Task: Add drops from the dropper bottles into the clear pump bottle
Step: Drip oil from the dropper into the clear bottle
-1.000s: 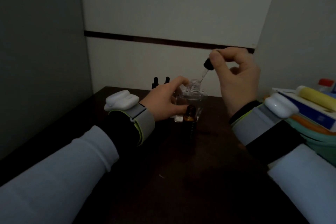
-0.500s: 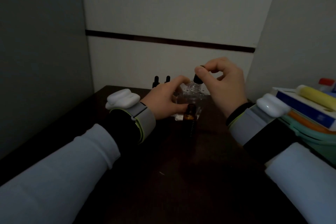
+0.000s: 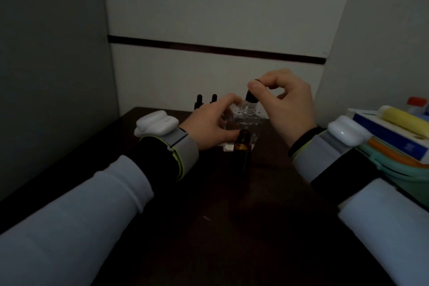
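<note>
Dim light, dark counter. Nearest, two pale sleeves reach in from the lower corners, each wrist wearing a grey band with a white unit on top, left and right. Between the wrists an amber bottle stands upright, mouth uncapped, just in front of the clear bottle. Left hand wraps the clear bottle from its left side, fingers curled round the body, thumb tip close to the amber bottle's neck. The clear bottle sits on the counter, mouth open. Right hand pinches a black dropper by its bulb between thumb and forefinger, other fingers loosely curled; the dropper's collar is right at the clear bottle's mouth, and the tube cannot be made out. Behind the left hand, two more black dropper tops show side by side near the wall. Far right, beside the counter: a green tub carrying a blue box, a yellow tube on top, a red cap beyond.
</note>
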Tool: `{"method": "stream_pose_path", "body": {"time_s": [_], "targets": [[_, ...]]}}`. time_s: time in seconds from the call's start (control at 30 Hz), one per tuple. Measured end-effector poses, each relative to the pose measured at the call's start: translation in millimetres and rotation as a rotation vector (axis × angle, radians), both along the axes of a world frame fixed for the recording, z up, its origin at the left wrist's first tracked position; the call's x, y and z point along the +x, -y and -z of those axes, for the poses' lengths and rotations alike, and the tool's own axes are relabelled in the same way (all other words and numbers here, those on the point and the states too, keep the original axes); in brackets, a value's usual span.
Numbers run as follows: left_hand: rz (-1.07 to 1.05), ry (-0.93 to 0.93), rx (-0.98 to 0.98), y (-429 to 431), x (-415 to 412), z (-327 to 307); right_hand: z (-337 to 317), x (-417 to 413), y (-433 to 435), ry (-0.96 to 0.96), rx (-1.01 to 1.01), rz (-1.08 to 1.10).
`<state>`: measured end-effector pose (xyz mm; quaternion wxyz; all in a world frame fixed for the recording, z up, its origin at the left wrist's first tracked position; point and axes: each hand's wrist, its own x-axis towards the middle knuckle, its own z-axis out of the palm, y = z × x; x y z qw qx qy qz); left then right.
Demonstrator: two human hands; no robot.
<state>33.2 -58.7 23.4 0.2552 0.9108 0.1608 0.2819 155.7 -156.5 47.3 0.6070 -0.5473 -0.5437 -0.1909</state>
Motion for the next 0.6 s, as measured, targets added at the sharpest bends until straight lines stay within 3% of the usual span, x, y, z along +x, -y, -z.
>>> {"method": "stream_pose_path", "body": {"time_s": [0.23,0.6], "targets": [[0.002,-0.01,0.0,-3.0,0.9,0.5,-22.7,-4.7,16.0,-0.107,0.264,0.034],[0.002,-0.009,-0.006,-1.5,0.6,-0.1,-10.3,-7.7,15.3,-0.098,-0.03,-0.119]]}}
